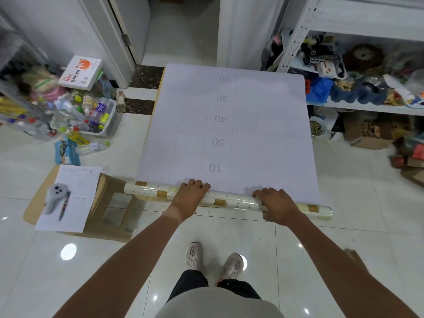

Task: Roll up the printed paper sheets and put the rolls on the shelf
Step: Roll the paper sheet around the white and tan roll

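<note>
Under both hands [191, 193], paper roll [229, 199], near edge.

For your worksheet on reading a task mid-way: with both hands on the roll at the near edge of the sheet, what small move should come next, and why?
Probably push the roll forward with the left hand and the right hand together. Most of the printed sheet lies flat and unrolled beyond it, and even pressure should keep the roll straight.
</note>
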